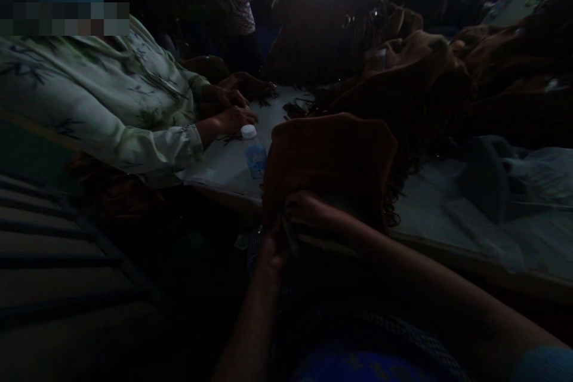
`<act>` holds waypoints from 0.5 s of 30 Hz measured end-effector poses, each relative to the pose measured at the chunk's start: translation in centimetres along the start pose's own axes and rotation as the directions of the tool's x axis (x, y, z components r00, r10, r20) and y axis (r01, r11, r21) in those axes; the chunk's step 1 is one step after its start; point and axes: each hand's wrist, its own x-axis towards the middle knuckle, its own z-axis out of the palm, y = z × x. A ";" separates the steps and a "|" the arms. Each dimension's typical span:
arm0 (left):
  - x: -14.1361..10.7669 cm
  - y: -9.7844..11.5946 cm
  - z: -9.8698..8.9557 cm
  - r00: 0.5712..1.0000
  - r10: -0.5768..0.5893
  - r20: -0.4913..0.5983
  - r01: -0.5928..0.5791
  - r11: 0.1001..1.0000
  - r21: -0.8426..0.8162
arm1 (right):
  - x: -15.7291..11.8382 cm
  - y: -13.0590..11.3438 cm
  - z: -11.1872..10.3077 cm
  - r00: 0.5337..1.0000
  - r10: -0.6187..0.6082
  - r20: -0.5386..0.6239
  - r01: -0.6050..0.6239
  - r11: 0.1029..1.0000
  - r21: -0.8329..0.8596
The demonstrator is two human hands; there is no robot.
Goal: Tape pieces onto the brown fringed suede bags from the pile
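A brown fringed bag (331, 149), suede-looking, lies at the near table edge in front of me. At its lower left corner my right hand (308, 206) is closed, fingers pinched together against the bag. Just below, my left hand (274, 253) is curled closed beside the same corner. Between the two hands hangs a thin, dark strip (289, 231); the dim light hides what it is. The fingertips and whatever they grip are too dark to make out.
A water bottle (254, 152) with a white cap stands left of the bag on the white table (215, 164). A co-worker's hands (230, 116) are at the left. Brown fringed pieces (403, 71) pile up behind. A grey holder (486, 176) and clear plastic (546, 173) are at right.
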 end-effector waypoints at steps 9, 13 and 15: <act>-0.3 -0.2 -0.2 0.997 -0.064 0.037 0.065 0.997 -0.030 | -0.6 0.2 0.8 0.997 0.050 -0.064 -0.047 0.997 0.053; -0.3 -0.6 0.2 0.999 -0.004 0.034 0.005 0.999 -0.035 | -0.5 -0.2 0.5 0.996 0.088 0.017 -0.089 0.990 0.112; -0.3 -0.8 0.2 1.000 0.005 0.004 -0.005 0.999 -0.046 | -0.9 -0.7 0.1 0.989 0.132 0.065 -0.141 0.976 0.164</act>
